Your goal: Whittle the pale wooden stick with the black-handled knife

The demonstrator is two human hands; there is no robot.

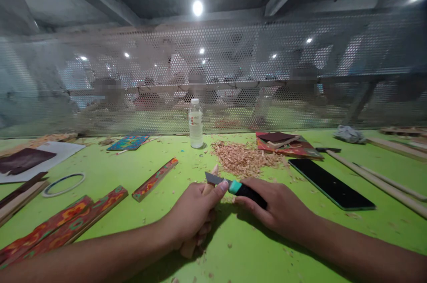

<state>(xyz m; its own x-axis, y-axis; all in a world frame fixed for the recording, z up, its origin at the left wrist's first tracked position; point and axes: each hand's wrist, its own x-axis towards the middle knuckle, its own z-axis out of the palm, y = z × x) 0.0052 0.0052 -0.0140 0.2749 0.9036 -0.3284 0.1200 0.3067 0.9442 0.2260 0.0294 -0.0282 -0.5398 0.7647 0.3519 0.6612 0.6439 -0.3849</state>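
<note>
Gripping a probably light, stiff wooden stick (pixel 188 248), best held low, clear of the blade (pixel 214 179), at six o'clock over the green worktop (pixel 248 249), the left hand (pixel 191 209) thumbs the knife (pixel 250 193) whose handle the right hand (pixel 283 204) clasps toward five o'clock.

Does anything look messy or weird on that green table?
Yes, the wood shavings: they lie loose in a heap beyond the knife, with bits scattered across the green table. The crumpled gray wad at back right looks slightly odd too, bunched up among flatter things.
</note>
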